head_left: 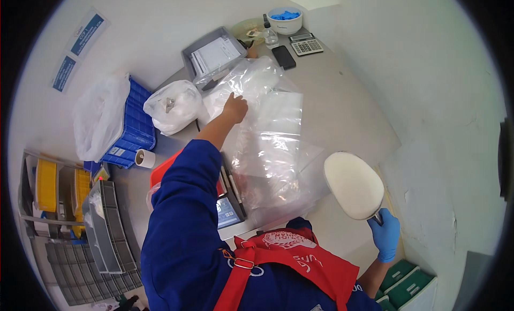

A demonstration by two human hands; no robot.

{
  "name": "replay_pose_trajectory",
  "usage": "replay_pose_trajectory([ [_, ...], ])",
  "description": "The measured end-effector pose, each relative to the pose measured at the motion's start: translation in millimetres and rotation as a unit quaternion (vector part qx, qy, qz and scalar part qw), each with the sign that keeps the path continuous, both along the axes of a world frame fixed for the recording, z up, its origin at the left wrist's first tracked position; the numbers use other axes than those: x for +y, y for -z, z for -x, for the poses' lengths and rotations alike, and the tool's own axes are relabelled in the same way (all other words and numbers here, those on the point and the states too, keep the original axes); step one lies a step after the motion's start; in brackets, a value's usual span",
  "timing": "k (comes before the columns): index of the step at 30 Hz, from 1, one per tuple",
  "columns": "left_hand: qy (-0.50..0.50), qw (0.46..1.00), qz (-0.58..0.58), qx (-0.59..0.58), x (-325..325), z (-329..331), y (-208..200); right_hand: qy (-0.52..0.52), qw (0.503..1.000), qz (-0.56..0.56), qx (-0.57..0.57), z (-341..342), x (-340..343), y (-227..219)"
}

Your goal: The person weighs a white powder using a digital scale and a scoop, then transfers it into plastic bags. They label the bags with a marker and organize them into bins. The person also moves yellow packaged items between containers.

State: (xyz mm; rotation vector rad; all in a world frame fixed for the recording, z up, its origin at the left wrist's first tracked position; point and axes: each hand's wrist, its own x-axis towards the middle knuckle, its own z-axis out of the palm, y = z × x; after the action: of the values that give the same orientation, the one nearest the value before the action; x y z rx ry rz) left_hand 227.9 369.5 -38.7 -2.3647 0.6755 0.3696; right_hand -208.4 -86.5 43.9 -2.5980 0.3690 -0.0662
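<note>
My right hand (386,236), in a blue glove, grips the handle of a large scoop (353,186) on the right. A smooth mound of white powder fills the scoop, which is held out past the table's near right edge. My bare left hand (234,108) reaches over the clear plastic bags (279,134) spread across the middle of the table. Its fingers are apart and slightly bent over the plastic; any contact with a bag is hard to make out. Left of that hand sits a bunched white plastic bag (172,106).
A blue crate (134,121) with a plastic liner stands at left, near a paper roll (144,158). Behind the bags are a grey tray (187,59) with papers, a phone (284,57), a calculator (305,44) and a white bowl (285,26). A device with a screen (229,211) lies beneath my left arm.
</note>
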Motion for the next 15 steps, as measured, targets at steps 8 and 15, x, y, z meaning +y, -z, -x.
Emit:
replay_pose_trajectory([
  [8, 0.029, 0.998, 0.034, -0.05, 26.2, 0.2, -12.9, -0.015, 0.999, -0.036, -0.023, -53.6, -27.2, -4.0],
  [15, 0.136, 0.864, 0.459, -0.157, -19.1, 43.3, -101.3, -0.047, 0.997, -0.056, 0.005, -85.8, -32.2, -5.4],
])
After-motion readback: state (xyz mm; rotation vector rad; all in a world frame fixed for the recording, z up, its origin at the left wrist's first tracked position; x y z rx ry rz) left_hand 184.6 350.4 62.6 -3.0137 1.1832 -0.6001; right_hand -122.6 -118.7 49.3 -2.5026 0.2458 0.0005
